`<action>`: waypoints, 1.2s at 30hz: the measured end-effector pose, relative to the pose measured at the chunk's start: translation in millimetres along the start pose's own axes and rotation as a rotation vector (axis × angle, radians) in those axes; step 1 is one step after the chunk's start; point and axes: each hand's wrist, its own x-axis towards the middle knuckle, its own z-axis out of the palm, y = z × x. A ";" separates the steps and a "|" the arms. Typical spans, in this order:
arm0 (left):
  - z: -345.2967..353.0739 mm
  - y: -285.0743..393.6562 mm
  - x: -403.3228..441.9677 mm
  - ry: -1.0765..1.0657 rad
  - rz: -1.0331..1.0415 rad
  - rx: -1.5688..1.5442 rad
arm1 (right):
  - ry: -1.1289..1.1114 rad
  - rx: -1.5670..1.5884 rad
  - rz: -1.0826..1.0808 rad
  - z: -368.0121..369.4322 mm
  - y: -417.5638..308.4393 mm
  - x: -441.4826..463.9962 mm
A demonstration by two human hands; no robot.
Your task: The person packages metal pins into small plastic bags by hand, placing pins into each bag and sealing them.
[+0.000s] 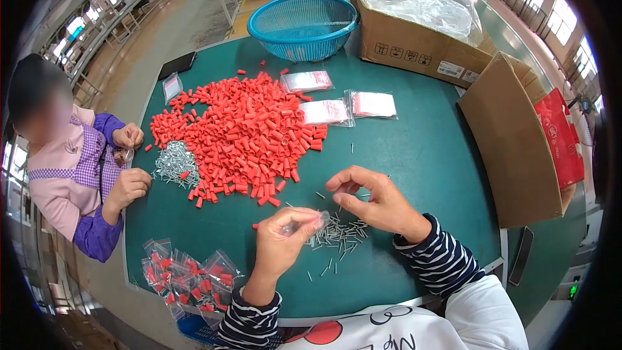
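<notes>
Lying between pinched left fingers [303, 230] is a clear bag [324, 218]; right fingers [357, 175] curl, hold unclear.

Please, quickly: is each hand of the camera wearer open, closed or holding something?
Left hand: closed, holding a small clear bag.
Right hand: partly curled near the screws; cannot tell whether it holds one.

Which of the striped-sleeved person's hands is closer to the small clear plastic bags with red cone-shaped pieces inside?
Left. The left hand is to the right of the small clear plastic bags; the right hand is even farther right.
</notes>
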 end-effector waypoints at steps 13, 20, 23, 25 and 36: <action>-3.4 -14.6 1.9 0.076 0.282 0.322 | -0.207 -0.112 -0.367 -2.3 -12.3 -2.2; -0.7 -12.7 0.1 -0.009 0.188 0.200 | -0.242 -0.500 -0.403 4.4 -26.6 -11.7; 2.4 -4.2 -1.1 -0.042 0.104 0.012 | -0.246 -0.525 -0.409 5.7 -25.2 -13.2; 4.7 3.3 -2.2 -0.055 0.028 -0.104 | -0.238 -0.545 -0.394 5.4 -25.1 -13.2; -10.3 1.6 2.1 -0.081 0.125 0.257 | -0.208 -0.520 -0.487 1.9 -30.9 1.4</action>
